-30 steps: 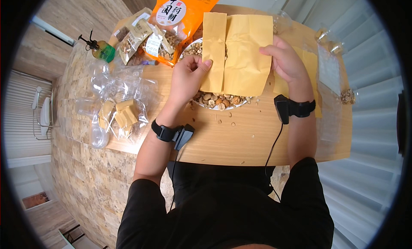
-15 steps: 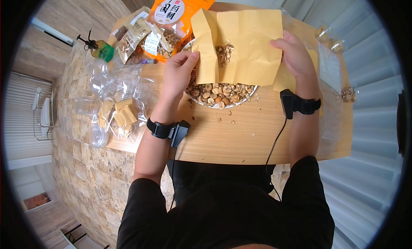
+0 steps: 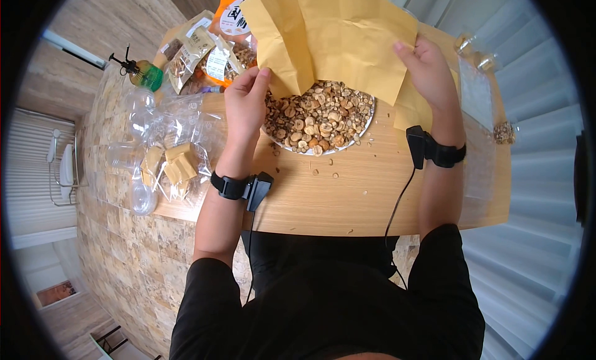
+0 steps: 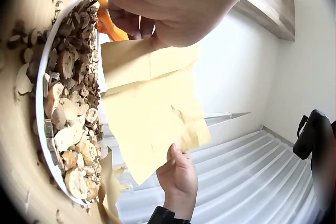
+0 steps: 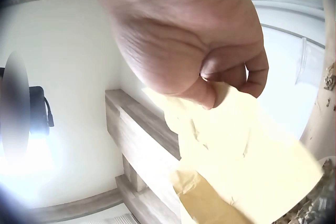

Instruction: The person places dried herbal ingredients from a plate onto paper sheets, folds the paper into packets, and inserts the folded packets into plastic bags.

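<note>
A creased yellow paper sheet point(image 3: 354, 43) is stretched between both hands above a white plate point(image 3: 370, 121) heaped with dried brown and cream slices point(image 3: 316, 118). The left hand point(image 3: 247, 102) pinches its lower left corner between thumb and fingers. At the right edge the right hand point(image 3: 428, 74) grips the sheet, thumb on the near face. In the left wrist view the paper point(image 4: 152, 103) stands raised beside the plate point(image 4: 39, 87). The right wrist view has the right hand's point(image 5: 194, 45) thumb and curled fingers on the paper point(image 5: 241, 145).
Clear plastic packaging point(image 3: 186, 121) with small yellow pieces point(image 3: 180, 164) lies at left. Behind are an orange bag point(image 3: 233, 15), smaller packets point(image 3: 192, 56) and a green spray bottle point(image 3: 148, 76). Another yellow paper point(image 3: 413, 108) lies right, near clear bags point(image 3: 477, 93). Crumbs dot the wooden table point(image 3: 310, 198).
The paper has moved up and away from the body, its left part folding at an angle, uncovering much more of the plate. The left hand has shifted left and up; the right hand slightly up and right.
</note>
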Motion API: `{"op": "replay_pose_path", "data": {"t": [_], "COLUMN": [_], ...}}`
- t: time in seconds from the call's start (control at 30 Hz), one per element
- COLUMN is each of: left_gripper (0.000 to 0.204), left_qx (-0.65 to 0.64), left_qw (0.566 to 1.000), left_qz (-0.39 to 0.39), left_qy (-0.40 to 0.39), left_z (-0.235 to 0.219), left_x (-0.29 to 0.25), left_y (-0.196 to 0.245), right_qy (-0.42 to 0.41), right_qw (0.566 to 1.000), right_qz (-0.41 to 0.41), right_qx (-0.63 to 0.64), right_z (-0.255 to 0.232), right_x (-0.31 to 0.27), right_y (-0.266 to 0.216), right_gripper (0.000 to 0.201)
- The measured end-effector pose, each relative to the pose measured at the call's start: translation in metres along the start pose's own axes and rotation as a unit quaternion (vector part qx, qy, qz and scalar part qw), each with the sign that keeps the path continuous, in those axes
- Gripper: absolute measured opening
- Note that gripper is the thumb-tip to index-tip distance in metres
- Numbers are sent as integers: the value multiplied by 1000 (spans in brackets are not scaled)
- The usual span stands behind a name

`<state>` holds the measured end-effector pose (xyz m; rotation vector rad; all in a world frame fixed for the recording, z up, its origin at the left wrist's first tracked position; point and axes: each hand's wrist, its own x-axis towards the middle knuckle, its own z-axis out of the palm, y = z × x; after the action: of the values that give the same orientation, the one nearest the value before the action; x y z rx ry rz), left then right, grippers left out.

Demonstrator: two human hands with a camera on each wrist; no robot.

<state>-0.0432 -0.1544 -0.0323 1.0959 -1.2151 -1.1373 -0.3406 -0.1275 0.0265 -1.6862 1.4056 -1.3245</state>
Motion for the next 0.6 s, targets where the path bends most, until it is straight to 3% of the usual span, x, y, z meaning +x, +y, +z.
{"op": "replay_pose_path", "data": {"t": [0.1,0.2,0.27,0.33,0.5,0.57,0.6], "left_gripper": [20,20,19,11,14,15,16], "left_qx": [-3,-32,-52,-97,-210,-193,-164], "left_qw": [999,998,997,993,977,981,985], "left_qz": [9,-2,-15,-27,-29,-21,-17], "left_qy": [33,54,59,60,20,-22,-54], "left_z": [-2,-3,-2,-1,5,0,2], "left_x": [4,3,0,-2,-6,-2,-1], "left_y": [-4,0,5,6,1,-10,-14], "right_qy": [38,69,109,122,135,99,109], "right_qw": [998,996,989,990,988,990,989], "right_qz": [8,38,3,-6,10,-95,-95], "right_qx": [-58,-32,99,72,-72,42,32], "right_z": [-6,-12,-5,-7,-21,-27,-38], "right_x": [0,5,5,4,-6,-2,2], "right_y": [-6,3,-8,-11,-36,-27,-25], "right_gripper": [28,29,30,33,45,53,53]}}
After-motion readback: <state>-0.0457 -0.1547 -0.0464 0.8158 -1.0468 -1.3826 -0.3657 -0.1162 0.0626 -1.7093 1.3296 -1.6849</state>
